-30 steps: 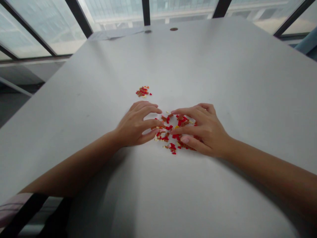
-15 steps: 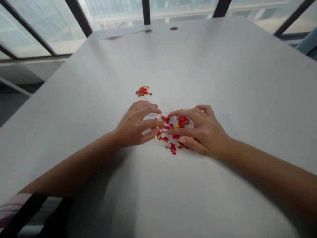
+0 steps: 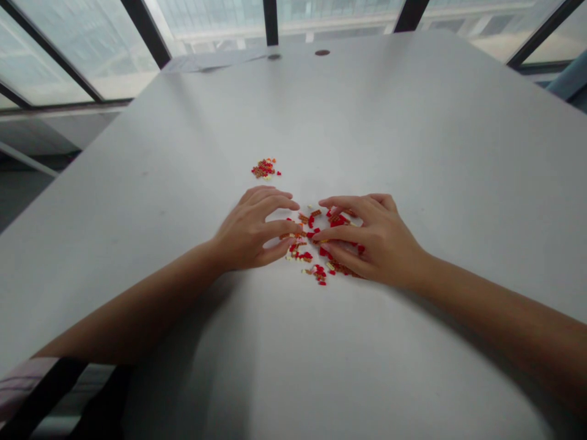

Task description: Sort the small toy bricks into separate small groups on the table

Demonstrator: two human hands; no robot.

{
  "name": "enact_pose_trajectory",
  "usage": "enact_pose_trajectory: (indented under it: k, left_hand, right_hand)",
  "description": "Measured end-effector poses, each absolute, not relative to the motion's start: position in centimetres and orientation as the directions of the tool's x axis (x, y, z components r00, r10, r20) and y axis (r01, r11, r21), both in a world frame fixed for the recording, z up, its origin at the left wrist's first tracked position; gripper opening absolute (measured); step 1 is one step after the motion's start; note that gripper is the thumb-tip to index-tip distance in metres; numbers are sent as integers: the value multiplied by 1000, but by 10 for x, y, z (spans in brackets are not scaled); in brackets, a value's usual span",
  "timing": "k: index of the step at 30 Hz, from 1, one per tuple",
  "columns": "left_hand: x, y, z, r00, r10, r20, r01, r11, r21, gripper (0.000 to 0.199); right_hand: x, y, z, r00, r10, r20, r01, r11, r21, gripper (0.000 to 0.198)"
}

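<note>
Small toy building bricks [image 3: 339,221], red, brown and cream, lie loosely scattered on the white table between my two hands. My left hand [image 3: 257,229] rests at the left edge of this pile with its fingers spread and curved, a few bricks showing around the fingertips. Over the right part of the pile is my right hand [image 3: 383,241], its thumb and a finger brought together in a pinch low over the bricks. A thin yellowish sliver shows between them, too small to name. The right palm and fingers hide part of the pile.
A smaller heap of red, brown and orange bricks [image 3: 265,168] sits farther back, beyond my left hand. Sheets of paper [image 3: 202,63] lie at the table's far left, near two round holes. Tall windows with dark frames stand behind the table [image 3: 367,122].
My right hand's thumb and finger have closed from a spread pose into a pinch. The yellow piece seen near its fingers no longer lies in plain view. My left hand stays in place.
</note>
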State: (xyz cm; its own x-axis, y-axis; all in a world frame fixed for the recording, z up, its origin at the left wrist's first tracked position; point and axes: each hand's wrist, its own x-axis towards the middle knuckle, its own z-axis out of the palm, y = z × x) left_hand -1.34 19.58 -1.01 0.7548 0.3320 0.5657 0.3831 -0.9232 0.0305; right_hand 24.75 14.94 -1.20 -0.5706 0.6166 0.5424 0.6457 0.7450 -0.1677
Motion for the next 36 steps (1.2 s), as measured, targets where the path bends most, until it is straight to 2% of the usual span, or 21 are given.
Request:
enact_pose_trajectory:
  k: [5, 13, 20, 24, 31, 36]
  left_hand:
    - [-14, 195, -9, 758, 327, 564, 389, -921, 12, 13]
    - [-13, 195, -10, 749, 299, 592, 364, -931, 11, 12]
    - [-13, 196, -10, 746, 300, 595, 364, -931, 14, 11]
    - [-13, 196, -10, 744, 296, 599, 360, -933, 13, 11]
    - [-13, 195, -9, 747, 300, 594, 362, -932, 16, 11]
    - [-14, 195, -9, 748, 300, 593, 358, -934, 21, 11]
  right_hand:
    - [248, 151, -12, -556, 635, 536, 672, 723, -159, 18]
    - [250, 152, -5, -613, 588, 529, 670, 741, -48, 18]
    - [246, 146, 7, -610, 670, 424, 733, 680, -20, 20]
    - [243, 144, 9, -581, 722, 377, 765, 642, -51, 18]
    - [251, 153, 20, -529, 781, 332, 748, 614, -253, 21]
    - [283, 170, 34, -573, 813, 100, 786, 580, -214, 21]
